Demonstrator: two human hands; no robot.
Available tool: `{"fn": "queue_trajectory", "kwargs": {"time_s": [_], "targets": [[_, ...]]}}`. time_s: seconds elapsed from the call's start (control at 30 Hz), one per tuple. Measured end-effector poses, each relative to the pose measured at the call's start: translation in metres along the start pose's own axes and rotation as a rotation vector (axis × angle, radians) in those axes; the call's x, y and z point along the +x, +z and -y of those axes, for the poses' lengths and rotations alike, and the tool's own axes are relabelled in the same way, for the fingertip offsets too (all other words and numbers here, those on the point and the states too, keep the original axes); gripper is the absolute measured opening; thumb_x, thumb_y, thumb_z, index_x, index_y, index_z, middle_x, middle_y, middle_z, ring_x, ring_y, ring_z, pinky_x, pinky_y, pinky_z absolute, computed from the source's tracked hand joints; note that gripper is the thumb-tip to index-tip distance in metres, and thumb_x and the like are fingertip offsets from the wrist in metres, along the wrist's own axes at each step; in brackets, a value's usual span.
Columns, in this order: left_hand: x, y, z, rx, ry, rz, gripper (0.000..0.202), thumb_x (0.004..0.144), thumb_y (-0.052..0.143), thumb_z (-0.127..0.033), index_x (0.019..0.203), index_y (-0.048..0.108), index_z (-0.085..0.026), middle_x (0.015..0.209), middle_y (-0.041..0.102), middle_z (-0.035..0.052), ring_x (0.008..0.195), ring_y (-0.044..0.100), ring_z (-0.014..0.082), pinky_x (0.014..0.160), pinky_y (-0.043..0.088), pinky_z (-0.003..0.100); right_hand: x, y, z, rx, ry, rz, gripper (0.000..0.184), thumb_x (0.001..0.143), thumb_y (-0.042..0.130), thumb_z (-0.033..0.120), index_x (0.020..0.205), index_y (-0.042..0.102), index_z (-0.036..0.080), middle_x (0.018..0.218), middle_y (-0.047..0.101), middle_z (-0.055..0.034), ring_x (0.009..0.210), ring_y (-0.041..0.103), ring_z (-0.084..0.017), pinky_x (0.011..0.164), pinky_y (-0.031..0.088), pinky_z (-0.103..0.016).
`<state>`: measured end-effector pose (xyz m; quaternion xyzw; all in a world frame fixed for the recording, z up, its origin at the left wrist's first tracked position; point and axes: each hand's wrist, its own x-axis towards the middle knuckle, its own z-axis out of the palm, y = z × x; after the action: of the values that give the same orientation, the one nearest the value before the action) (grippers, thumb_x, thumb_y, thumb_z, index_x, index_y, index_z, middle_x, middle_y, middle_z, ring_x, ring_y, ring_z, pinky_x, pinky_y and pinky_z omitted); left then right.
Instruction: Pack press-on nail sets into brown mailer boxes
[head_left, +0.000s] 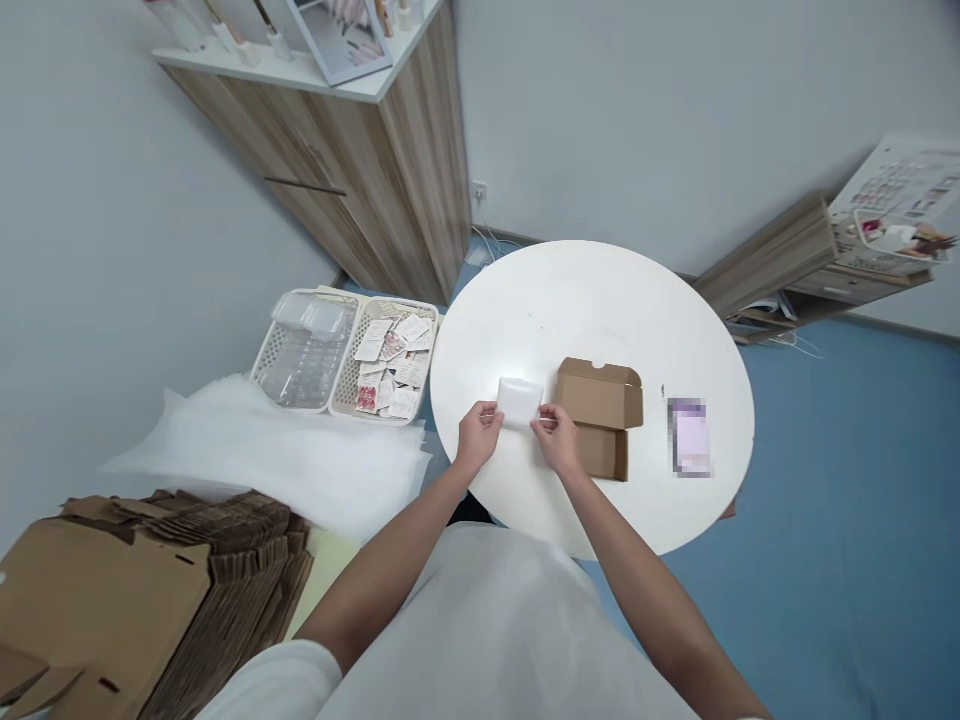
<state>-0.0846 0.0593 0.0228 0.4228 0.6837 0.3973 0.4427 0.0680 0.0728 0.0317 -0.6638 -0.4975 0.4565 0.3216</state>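
A small, flat, whitish translucent packet (519,402) is held between both hands over the left part of the round white table (592,290). My left hand (478,438) pinches its left edge between thumb and fingers. On the opposite side, my right hand (556,440) grips the lower right edge. What the packet contains cannot be made out. Just right of it lies a brown cardboard box (598,398) with its lid folded open; my right hand partly covers its lower left part. Farther right rests a purple, pixelated rectangular object (691,438).
Left of the table stand two baskets, one with clear plastic cases (304,350), one with printed cards (394,365). White translucent sheets (300,455) and stacked flat cardboard boxes (105,590) lie nearer me. A wooden cabinet (337,150) stands behind; a low shelf (780,260) stands at right.
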Motion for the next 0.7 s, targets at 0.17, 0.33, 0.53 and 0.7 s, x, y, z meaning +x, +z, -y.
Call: {"fn": "queue_trajectory", "kwargs": {"time_s": [0.17,0.33,0.53,0.7], "targets": [[-0.041,0.060,-0.015,0.062,0.030,0.149,0.021,0.076,0.053,-0.028,0.094,0.055,-0.018,0.092,0.062,0.0061,0.078,0.061,0.0152,0.071,0.049,0.029,-0.021,-0.074,-0.035,-0.055,-0.033,-0.037,0.026,0.066,0.053,0.033,0.087,0.052,0.020,0.087,0.061,-0.0038,0.066,0.058,-0.014,0.066,0.047,-0.030],[-0.068,0.105,-0.029,0.096,0.034,0.213,0.027,0.076,0.054,-0.027,0.102,0.053,-0.018,0.102,0.059,0.0082,0.086,0.059,0.0165,0.075,0.049,0.029,-0.027,-0.120,-0.058,-0.116,-0.072,-0.038,0.022,0.067,0.052,0.032,0.086,0.053,0.020,0.086,0.060,-0.0036,0.067,0.057,-0.014,0.066,0.048,-0.031],[-0.096,0.119,-0.042,-0.003,0.104,0.102,0.034,0.077,0.053,-0.032,0.108,0.049,-0.018,0.110,0.055,0.0087,0.094,0.055,0.0166,0.076,0.050,0.030,-0.038,-0.143,-0.056,-0.027,-0.192,-0.036,0.024,0.070,0.050,0.033,0.088,0.054,0.019,0.090,0.057,-0.0071,0.074,0.056,-0.016,0.067,0.049,-0.031],[-0.103,0.147,-0.044,-0.056,0.155,0.243,0.034,0.078,0.051,-0.033,0.108,0.051,-0.018,0.106,0.058,0.0083,0.091,0.057,0.0158,0.078,0.049,0.031,-0.052,-0.175,-0.075,-0.003,-0.124,-0.126,0.024,0.069,0.051,0.033,0.089,0.052,0.020,0.085,0.057,-0.0044,0.072,0.055,-0.015,0.067,0.048,-0.029]]}}
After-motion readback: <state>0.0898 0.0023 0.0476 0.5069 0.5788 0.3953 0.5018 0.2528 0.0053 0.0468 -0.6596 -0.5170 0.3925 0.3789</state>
